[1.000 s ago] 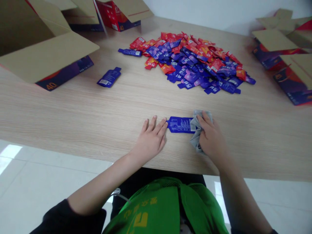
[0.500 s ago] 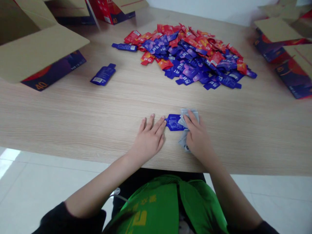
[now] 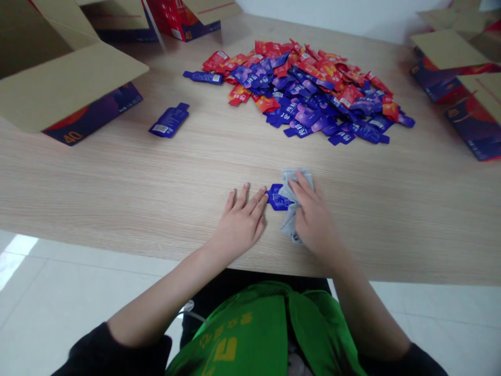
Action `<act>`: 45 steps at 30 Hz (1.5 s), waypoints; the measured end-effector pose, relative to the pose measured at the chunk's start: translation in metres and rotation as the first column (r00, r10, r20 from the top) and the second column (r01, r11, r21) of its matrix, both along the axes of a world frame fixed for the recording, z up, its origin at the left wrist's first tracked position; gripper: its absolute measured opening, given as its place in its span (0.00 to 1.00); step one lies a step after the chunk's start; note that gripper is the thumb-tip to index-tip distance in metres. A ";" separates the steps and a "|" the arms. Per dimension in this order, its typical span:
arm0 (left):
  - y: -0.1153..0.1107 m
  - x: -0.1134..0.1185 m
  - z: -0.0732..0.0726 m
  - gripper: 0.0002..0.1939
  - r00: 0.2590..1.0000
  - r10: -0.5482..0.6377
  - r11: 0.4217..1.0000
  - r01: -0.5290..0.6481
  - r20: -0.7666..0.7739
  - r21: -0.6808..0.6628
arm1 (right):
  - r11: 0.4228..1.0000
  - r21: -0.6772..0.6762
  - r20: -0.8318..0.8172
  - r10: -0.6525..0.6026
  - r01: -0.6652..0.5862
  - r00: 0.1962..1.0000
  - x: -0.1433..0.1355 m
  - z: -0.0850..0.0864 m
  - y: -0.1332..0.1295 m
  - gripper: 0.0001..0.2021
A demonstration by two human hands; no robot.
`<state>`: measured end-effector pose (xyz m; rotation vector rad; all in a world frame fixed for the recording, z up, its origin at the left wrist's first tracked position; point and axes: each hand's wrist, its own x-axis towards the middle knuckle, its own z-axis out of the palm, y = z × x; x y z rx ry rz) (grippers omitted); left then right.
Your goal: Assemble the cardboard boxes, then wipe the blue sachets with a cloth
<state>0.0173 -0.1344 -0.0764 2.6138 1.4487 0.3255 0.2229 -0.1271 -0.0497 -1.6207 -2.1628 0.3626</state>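
Observation:
A blue pouch (image 3: pixel 277 198) lies flat on the table near its front edge, its narrow neck pointing left. My left hand (image 3: pixel 241 222) rests on the table with fingers spread, fingertips touching the tip of that neck. A grey cloth (image 3: pixel 290 224) is under the fingers of my right hand (image 3: pixel 315 216), which presses it onto the pouch and covers the pouch's right end. Farther back is a heap of red and blue pouches (image 3: pixel 309 99). One single blue pouch (image 3: pixel 170 121) lies to the left of the heap.
An open carton (image 3: pixel 94 112) stands at the left, with a red carton (image 3: pixel 168 21) behind it. More open cartons (image 3: pixel 475 117) are at the right. The table's front edge (image 3: pixel 274 272) runs close to my body.
My right hand has slid a little to the left with the cloth, covering more of the blue pouch. My left hand has kept its place at the neck.

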 end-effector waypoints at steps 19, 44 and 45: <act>0.000 0.002 0.001 0.28 1.000 0.008 1.000 -0.008 -0.013 -0.006 | 0.989 0.049 -0.017 -0.142 0.143 0.990 0.035 -0.015 0.001 0.32; 0.000 0.002 0.002 0.28 0.998 -0.004 1.000 0.003 -0.058 -0.006 | 0.995 -0.037 -0.029 -0.097 0.096 0.995 0.041 -0.010 0.001 0.31; 0.000 0.002 0.002 0.28 0.998 -0.004 1.000 0.004 -0.057 0.001 | 0.997 -0.022 -0.052 -0.069 0.068 0.996 0.031 -0.008 0.003 0.32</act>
